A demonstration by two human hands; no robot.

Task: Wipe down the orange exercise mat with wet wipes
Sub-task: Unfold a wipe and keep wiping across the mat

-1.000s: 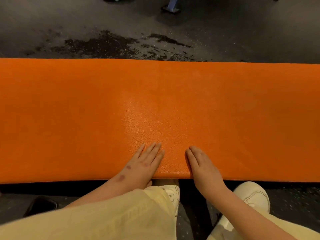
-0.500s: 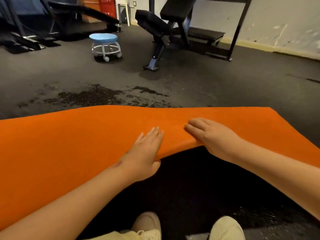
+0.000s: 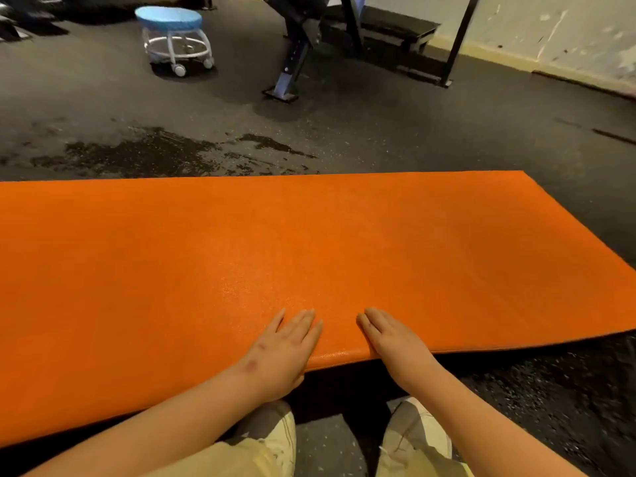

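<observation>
Low in the frame, both hands lie flat, fingers together, palms down on the near edge of the orange exercise mat [image 3: 309, 256], grasping nothing: left hand [image 3: 282, 352], right hand [image 3: 395, 342]. Mat spans the middle band on dark floor [image 3: 413, 132], near edge slightly raised at lower right. Blue-topped wheeled stool [image 3: 173, 36] upper left; bench frame [image 3: 292, 63] top centre. Pale shoes [image 3: 416, 432] at bottom.

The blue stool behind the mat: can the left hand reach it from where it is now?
Probably not. The left hand lies flat on the orange mat's near edge; the blue stool stands beyond the whole mat and open floor.
</observation>
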